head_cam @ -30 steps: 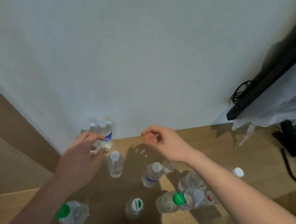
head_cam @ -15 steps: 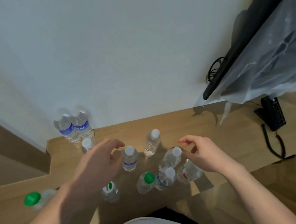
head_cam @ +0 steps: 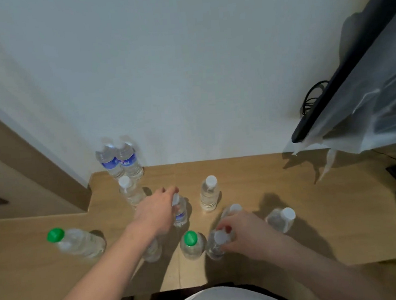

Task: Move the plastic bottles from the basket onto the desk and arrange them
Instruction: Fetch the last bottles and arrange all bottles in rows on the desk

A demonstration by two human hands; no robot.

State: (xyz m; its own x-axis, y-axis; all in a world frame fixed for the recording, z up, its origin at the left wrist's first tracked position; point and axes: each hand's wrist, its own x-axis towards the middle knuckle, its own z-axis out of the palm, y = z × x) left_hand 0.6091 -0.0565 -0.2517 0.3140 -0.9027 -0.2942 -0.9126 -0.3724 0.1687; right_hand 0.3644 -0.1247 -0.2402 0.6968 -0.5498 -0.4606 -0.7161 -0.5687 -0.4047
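A: Where are we on the bottles?

B: All we can see stand on the desk (head_cam: pixel 254 168), long axes vertical, caps up. Two blue-label bottles (head_cam: pixel 120 161) touch each other at the back edge against the wall (head_cam: pixel 184 66), near the desk's left step. A white-cap bottle (head_cam: pixel 129 192) stands just in front of them, another white-cap one (head_cam: pixel 209 193) further right.

A: Hands?

B: Our left hand (head_cam: pixel 157 211) is wrapped around a small blue-label bottle (head_cam: pixel 180 212), fingers curled over its cap. Our right hand (head_cam: pixel 243 232) grips a clear white-cap bottle (head_cam: pixel 217 243) near the front edge, fingertips on the neck.

A: Rest of the cluster?

B: A green-cap bottle (head_cam: pixel 191 244) sits just left of the right hand's bottle. A larger green-cap bottle (head_cam: pixel 77 242) stands well apart toward the left edge. One white-cap bottle (head_cam: pixel 282 219) stands right of the right hand, and another (head_cam: pixel 232 210) is partly hidden behind it. One more (head_cam: pixel 152 252) sits under the left forearm, cap hidden.
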